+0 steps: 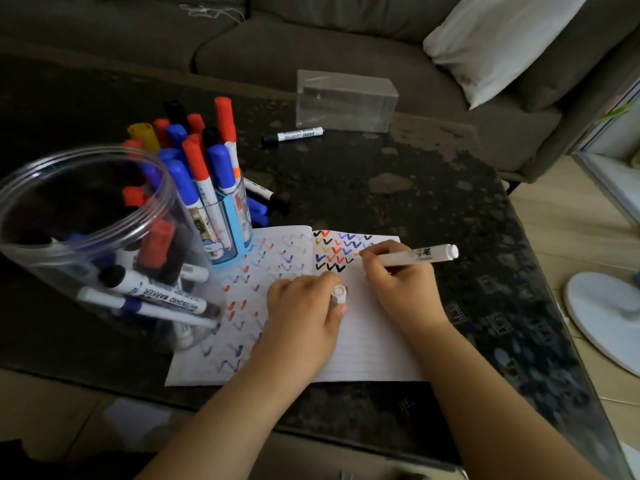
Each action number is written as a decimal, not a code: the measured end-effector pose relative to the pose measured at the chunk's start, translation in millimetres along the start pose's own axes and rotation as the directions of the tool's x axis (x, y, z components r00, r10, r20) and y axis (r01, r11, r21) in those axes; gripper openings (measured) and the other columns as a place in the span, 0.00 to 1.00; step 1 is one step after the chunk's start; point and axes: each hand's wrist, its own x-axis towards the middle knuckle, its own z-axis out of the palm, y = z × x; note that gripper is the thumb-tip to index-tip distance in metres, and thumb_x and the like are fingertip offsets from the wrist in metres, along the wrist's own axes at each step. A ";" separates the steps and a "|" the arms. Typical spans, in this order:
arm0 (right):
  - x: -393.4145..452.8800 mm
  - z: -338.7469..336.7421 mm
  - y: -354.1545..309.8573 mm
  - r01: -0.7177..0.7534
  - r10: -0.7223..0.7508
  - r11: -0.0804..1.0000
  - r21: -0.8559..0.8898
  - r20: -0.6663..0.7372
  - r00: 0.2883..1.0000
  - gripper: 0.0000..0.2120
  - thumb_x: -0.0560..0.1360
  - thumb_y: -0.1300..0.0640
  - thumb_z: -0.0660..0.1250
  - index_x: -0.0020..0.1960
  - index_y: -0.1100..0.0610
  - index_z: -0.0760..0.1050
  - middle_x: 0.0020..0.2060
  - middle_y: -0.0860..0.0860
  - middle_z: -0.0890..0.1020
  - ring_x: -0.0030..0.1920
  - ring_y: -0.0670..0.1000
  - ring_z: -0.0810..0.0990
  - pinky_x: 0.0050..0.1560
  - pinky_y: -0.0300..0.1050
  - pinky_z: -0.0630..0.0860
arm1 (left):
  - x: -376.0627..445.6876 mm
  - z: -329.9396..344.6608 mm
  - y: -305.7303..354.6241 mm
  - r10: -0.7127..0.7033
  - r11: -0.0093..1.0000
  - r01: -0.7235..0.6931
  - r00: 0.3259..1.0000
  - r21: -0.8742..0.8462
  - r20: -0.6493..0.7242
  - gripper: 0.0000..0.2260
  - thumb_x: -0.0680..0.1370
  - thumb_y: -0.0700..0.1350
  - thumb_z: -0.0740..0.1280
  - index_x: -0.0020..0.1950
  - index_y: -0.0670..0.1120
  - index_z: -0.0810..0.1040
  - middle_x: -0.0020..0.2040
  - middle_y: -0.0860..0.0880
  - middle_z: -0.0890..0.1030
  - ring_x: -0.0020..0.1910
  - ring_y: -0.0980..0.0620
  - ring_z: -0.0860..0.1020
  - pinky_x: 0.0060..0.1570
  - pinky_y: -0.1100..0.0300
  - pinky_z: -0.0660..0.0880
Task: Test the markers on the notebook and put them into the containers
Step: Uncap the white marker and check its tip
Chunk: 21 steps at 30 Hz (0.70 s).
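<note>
An open lined notebook [363, 341] lies on the dark table, with rows of coloured tick marks [334, 251] on its pages. My right hand [401, 282] grips a white marker [419, 256], its tip touching the right page by a red mark. My left hand [304, 310] rests on the notebook and holds the marker's white cap [339, 293]. A big clear jar [86, 237] at the left holds several markers lying inside. Behind it a smaller blue cup [228, 220] is packed with upright red, blue, black and yellow markers.
A clear plastic box [344, 100] stands at the table's far side, with a black-capped marker [292, 135] lying before it. More markers [265, 199] lie right of the blue cup. A sofa with a white cushion [498, 39] is behind. A white fan base [606, 317] stands on the floor at right.
</note>
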 end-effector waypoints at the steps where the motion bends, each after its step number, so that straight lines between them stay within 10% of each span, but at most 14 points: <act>1: 0.1 0.9 2.5 0.006 -0.006 1.000 -0.013 -0.005 1.000 0.06 0.75 0.61 0.66 0.40 0.58 0.78 0.31 0.46 0.79 0.32 0.38 0.77 0.33 0.30 0.73 | -0.1 0.7 -1.1 0.005 1.000 -0.005 1.000 0.003 -0.005 0.10 0.80 0.49 0.58 0.61 0.55 0.69 0.59 0.56 0.73 0.60 0.57 0.68 0.65 0.60 0.55; 17: 0.6 2.4 9.9 -0.008 0.005 0.999 -0.045 -0.073 0.997 0.09 0.76 0.61 0.66 0.37 0.64 0.74 0.27 0.48 0.75 0.26 0.39 0.71 0.28 0.31 0.69 | -2.9 1.4 -1.4 0.009 0.999 -0.010 1.000 -0.049 -0.020 0.11 0.80 0.48 0.60 0.61 0.56 0.71 0.61 0.58 0.74 0.60 0.59 0.67 0.68 0.60 0.56; 21: -6.5 -7.8 -1.6 -0.078 0.083 0.992 0.101 -0.051 0.995 0.07 0.77 0.56 0.65 0.43 0.57 0.77 0.30 0.47 0.78 0.29 0.39 0.74 0.32 0.33 0.71 | -5.4 -11.1 5.3 -0.149 0.926 0.127 0.988 -0.355 -0.034 0.09 0.76 0.48 0.66 0.56 0.54 0.75 0.53 0.58 0.75 0.52 0.61 0.72 0.50 0.71 0.68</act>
